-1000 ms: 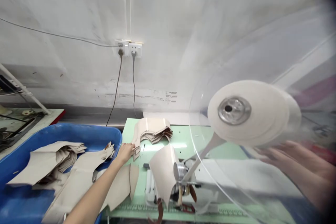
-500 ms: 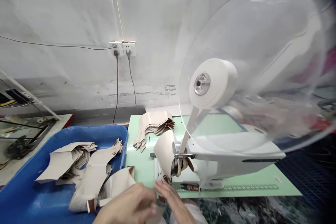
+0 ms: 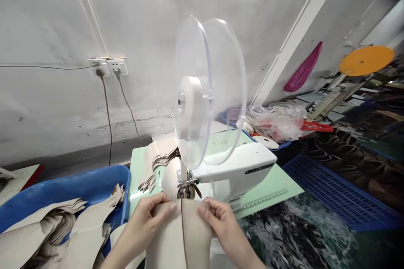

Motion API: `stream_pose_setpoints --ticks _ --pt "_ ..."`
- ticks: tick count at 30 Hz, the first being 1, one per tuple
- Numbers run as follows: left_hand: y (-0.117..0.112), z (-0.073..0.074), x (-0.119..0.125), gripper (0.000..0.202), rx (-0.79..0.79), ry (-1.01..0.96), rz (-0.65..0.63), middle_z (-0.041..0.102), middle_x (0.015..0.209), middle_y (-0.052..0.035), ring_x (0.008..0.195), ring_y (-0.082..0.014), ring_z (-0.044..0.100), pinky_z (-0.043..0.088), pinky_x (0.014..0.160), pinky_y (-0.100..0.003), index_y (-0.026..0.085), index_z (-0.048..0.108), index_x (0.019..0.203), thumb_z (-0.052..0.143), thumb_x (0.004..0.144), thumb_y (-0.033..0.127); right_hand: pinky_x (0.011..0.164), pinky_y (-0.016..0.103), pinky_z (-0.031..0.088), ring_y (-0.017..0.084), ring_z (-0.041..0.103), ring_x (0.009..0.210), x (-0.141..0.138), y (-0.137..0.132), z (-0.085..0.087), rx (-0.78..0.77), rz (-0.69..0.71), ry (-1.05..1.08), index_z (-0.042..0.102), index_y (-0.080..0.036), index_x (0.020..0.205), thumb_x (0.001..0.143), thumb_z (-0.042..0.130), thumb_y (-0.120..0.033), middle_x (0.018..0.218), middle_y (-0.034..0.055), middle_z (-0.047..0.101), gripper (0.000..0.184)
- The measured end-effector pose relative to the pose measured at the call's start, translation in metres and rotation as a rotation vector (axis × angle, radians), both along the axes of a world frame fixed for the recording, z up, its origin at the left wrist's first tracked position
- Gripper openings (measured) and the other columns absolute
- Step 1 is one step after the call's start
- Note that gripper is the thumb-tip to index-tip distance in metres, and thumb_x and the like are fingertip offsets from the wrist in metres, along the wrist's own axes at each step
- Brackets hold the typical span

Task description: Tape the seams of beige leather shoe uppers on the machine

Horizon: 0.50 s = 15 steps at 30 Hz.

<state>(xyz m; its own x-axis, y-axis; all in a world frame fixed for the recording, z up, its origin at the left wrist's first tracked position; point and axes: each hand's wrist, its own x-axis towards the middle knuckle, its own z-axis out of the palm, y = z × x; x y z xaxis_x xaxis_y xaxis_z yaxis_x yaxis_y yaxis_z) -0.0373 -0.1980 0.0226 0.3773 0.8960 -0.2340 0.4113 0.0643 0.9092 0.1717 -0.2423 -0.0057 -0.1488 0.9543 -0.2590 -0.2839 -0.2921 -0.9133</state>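
A: State the position of the workpiece.

B: The beige flat sheet piece with a dark lengthwise seam line (image 3: 170, 239) is located directly in front of the metal roller head (image 3: 188, 192) of the white machine (image 3: 240, 166). Its upper end lies at the rollers; contact cannot be confirmed.

A: State the condition of each hand.

B: The left hand (image 3: 153, 214) pinches the upper left part of the piece, thumb on top, fingers curled in. The right hand (image 3: 219, 220) pinches the upper right edge between thumb and bent fingers. Both grips are drawn together on the material, one either side of the seam line.

A: What is mounted above?

B: A white tape roll (image 3: 193, 101), set between two clear round plastic discs (image 3: 229, 46).

A: Identify the surroundings.

B: The machine stands on a pale green tabletop (image 3: 136, 176). A stack of curved beige pieces (image 3: 159, 151) lies on it, left of the discs. Further left, a blue plastic tub (image 3: 125, 201) contains more beige pieces (image 3: 86, 225). White wall sockets (image 3: 117, 67) with two plugged cords are behind.
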Motion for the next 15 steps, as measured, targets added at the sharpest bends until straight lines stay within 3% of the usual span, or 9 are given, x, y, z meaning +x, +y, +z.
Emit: stream_pose_setpoints --ticks 4,11,15 --pt "0.007 -0.003 0.011 0.049 0.008 -0.038 0.133 0.047 0.064 0.0011 0.064 -0.0144 0.043 0.035 0.056 -0.021 0.018 0.057 0.065 0.054 0.081 0.065 0.063 0.023 0.042 0.013 0.052 0.068 0.004 0.012 -0.001 -0.065 -0.149 0.162 0.062 -0.012 0.08 0.078 0.074 -0.043 0.074 0.0028 0.06 0.033" --pt "0.01 -0.011 0.015 0.046 0.04 -0.063 0.174 0.053 0.063 0.0013 0.061 -0.0135 0.047 0.038 0.056 -0.02 0.017 0.058 0.065 0.055 0.083 0.058 0.064 0.029 0.047 0.019 0.059 0.068 0.004 0.029 -0.013 -0.069 -0.207 0.163 0.068 -0.013 0.078 0.073 0.078 -0.038 0.073 0.0051 0.066 0.027" --pt "0.038 -0.011 0.013 0.039 0.129 -0.043 0.193 0.061 0.066 -0.0005 0.068 -0.0174 0.055 0.044 0.062 -0.023 0.018 0.061 0.065 0.055 0.082 0.054 0.077 0.039 0.052 0.029 0.063 0.087 0.001 0.053 -0.028 -0.001 -0.296 0.12 0.07 -0.018 0.096 0.063 0.081 -0.046 0.081 0.0073 0.07 0.044"
